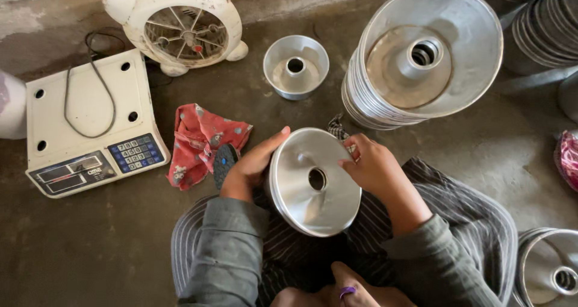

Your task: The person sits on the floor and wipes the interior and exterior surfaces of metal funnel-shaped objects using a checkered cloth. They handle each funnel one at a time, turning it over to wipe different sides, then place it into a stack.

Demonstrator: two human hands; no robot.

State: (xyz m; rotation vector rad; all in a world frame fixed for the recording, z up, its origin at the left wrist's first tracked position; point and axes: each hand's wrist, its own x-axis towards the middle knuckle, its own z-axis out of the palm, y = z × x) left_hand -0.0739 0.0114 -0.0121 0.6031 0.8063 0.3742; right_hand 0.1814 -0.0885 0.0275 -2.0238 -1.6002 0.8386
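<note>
- Head view, nearest the camera: bare toes point(337, 294) at the bottom edge, one bearing a purple ring; they are cut off by the frame, and the legs are hidden under striped dark cloth point(457, 204) spread over the lap.
- Centre: a round aluminium tube pan point(313, 180), held tilted over the lap with its smooth, dull-bright underside and central hole toward the camera; its far interior is hidden.
- Left hand point(253, 165): fingers closed along the pan's left rim, thumb laid over the upper edge; the palm is behind the metal and cannot be seen.
- Right hand point(373, 165): fingers curled and pinching the pan's right rim; the fingertips are partly hidden. Both forearms wear grey-green sleeves.
- Just left of the left hand: a small dark abrasive pad point(224, 162) lying on a crumpled red patterned rag point(198, 141).
- Beyond: one small tube pan point(295, 67) standing upright alone, and a tall stack of larger nested pans point(421, 60); further stacks at the upper and lower right are cut off by the frame.
- Left: a cream electronic weighing scale point(90, 123) with a keypad, a dark cord looped on its platform; behind it a worn white fan point(180, 27).
- Surface: a rough, stained concrete floor point(108, 247), meeting a pale wall at the top.
</note>
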